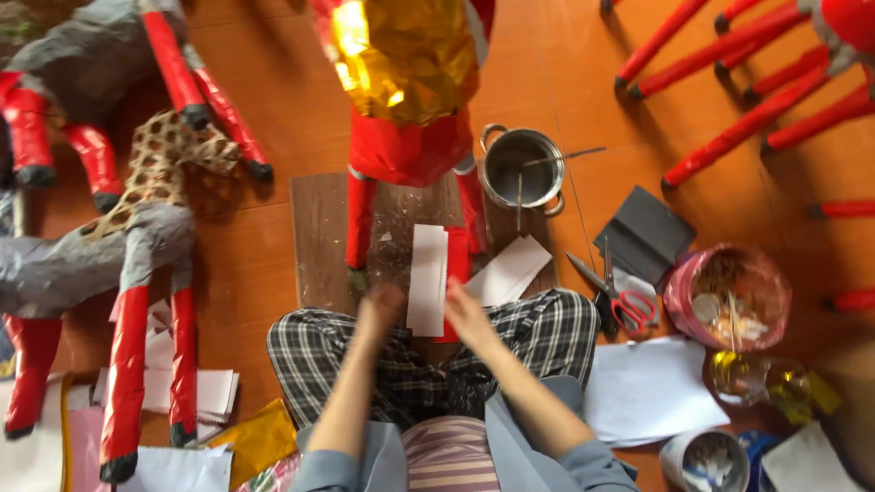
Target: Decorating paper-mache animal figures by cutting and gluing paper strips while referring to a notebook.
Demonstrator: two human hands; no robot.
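fingers of the left hand [380, 308] look loosely curled at the left edge of a white rectangular paper strip [427, 279]; motion blur hides whether they pinch it, cannot tell. fingers of the right hand [463, 308] close on the strip's lower right side, beside a red paper strip [458, 266] tucked behind it. both strips sit centre frame, just above the knees, over a brown wooden board [319, 239] lying on the orange floor.

risks, as judged:
- papers are thin and overlapped; a loose pinch could let the red one slide off.
- a red and gold foil-covered paper figure [408, 100] stands on thin red legs directly beyond the strips; a forward sweep of either hand could knock a leg.
- a steel pot with a stick resting in it [521, 169] sits just right of that figure; a nudge to the stick could tip it out.
- red-handled scissors [615, 301] lie open near the right knee, blades toward the figure; a blind reach right meets them.

room: board surface between figure legs and knees is narrow. right side crowded with a pink round tub [726, 296] and a white paper sheet [649, 390]. left side hemmed by a grey papier-mache animal with red legs [100, 260]. freest lane is straight back toward the lap.
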